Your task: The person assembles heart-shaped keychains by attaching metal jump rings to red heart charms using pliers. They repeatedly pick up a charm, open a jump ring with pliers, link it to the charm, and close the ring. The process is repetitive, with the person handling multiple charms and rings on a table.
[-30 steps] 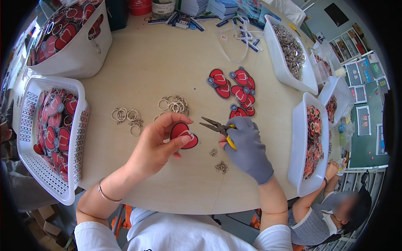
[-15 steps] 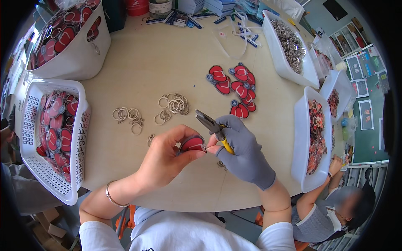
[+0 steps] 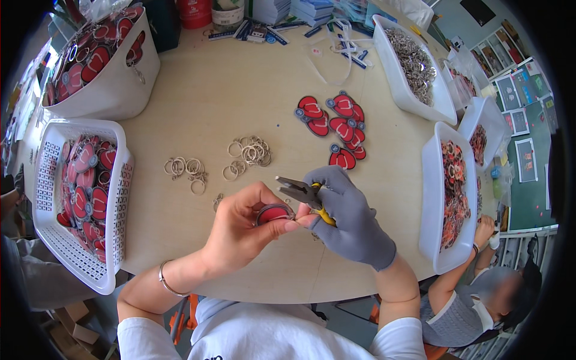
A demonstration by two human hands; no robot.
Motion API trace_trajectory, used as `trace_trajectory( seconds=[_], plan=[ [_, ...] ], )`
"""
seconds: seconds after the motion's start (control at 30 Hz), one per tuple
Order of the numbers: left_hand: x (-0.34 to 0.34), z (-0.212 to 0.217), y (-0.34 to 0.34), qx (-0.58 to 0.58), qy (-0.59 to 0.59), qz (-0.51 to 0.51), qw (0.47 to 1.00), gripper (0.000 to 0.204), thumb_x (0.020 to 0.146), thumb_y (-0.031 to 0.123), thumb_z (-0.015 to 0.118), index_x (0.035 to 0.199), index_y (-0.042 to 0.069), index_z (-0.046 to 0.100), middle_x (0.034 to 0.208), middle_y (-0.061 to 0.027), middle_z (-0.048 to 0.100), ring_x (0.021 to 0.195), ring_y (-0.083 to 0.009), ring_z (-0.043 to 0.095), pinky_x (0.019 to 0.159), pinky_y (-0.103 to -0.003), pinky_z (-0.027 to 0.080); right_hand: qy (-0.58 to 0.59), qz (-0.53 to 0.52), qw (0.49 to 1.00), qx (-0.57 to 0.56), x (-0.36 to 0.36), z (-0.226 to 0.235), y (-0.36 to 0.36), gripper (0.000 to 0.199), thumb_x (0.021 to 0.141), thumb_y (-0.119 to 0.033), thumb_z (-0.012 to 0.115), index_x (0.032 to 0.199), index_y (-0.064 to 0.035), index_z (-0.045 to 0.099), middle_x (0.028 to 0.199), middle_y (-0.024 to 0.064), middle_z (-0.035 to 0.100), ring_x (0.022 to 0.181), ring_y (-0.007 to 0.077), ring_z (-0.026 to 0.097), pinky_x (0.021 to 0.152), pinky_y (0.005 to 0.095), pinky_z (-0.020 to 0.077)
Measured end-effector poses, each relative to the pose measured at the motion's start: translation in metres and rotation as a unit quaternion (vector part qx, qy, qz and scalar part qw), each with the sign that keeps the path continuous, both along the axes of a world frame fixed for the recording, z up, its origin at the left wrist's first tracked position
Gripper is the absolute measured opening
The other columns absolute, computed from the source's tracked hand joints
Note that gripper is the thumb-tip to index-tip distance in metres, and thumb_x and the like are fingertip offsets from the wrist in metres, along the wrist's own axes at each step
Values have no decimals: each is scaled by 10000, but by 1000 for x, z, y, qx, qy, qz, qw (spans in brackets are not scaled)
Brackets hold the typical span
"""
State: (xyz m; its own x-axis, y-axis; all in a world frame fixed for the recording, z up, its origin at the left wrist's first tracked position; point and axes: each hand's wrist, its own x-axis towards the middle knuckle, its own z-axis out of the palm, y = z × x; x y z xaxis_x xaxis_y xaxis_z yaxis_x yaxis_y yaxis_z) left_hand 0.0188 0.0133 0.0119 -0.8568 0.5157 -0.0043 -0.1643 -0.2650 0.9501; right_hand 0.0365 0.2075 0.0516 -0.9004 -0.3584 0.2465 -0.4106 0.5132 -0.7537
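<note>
My left hand [image 3: 235,227] is bare and pinches a red charm with a dark rim [image 3: 273,213] near the front of the table. My right hand [image 3: 354,222], in a grey glove with bare fingertips, grips yellow-handled pliers [image 3: 301,191]. The pliers' jaws point up and left, above the charm, and stand slightly apart. Bare right fingertips meet the left thumb at the charm's end; whatever small part lies between them is hidden. Just beyond my hands lie a heap of key rings with chains [image 3: 255,150] and a smaller group of key rings [image 3: 191,165].
Several red charms [image 3: 342,129] lie loose past my right hand. At left stand a white perforated basket [image 3: 123,180] and a white bin [image 3: 120,99] of charms. On the right are a tray of metal parts [image 3: 447,111] and a tray of reddish pieces [image 3: 427,204]. A co-worker [image 3: 456,309] sits at right.
The pliers' jaws have parted a little and tilted flatter. The red charm has turned slightly in my left fingers. Both hands stay in nearly the same place.
</note>
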Motion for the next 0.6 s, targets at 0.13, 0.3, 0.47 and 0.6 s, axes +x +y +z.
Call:
trace_trajectory(
  seconds=[0.13,0.3,0.47,0.6],
  plan=[
    [4,3,1,61,-36,10,997,199,813,-26,706,873,-12,516,872,-82,651,763,-77,605,681,-213,527,-32,-2,997,-76,4,-1,-3,94,805,-20,665,840,-11,578,998,116,505,864,233,529,701,327,452],
    [7,0,2,40,37,33,998,200,800,-24,719,886,-7,539,854,-78,660,755,-89,623,668,-232,542,-71,4,992,-105,5,1,-4,76,838,-34,635,863,5,575,995,110,511,831,184,536,700,297,450],
    [2,0,1,-43,239,53,969,215,756,-36,748,871,1,570,799,-87,672,704,-128,662,626,-244,544,-167,0,977,-135,7,9,-3,58,836,-28,597,857,12,560,974,70,527,808,123,509,698,262,428],
    [0,3,1,-74,306,58,947,230,723,-26,772,851,6,583,774,-104,673,693,-174,680,605,-256,541,-295,-16,937,-184,7,13,-4,89,856,-45,584,919,8,550,935,42,515,774,95,500,696,247,428]
  ],
)
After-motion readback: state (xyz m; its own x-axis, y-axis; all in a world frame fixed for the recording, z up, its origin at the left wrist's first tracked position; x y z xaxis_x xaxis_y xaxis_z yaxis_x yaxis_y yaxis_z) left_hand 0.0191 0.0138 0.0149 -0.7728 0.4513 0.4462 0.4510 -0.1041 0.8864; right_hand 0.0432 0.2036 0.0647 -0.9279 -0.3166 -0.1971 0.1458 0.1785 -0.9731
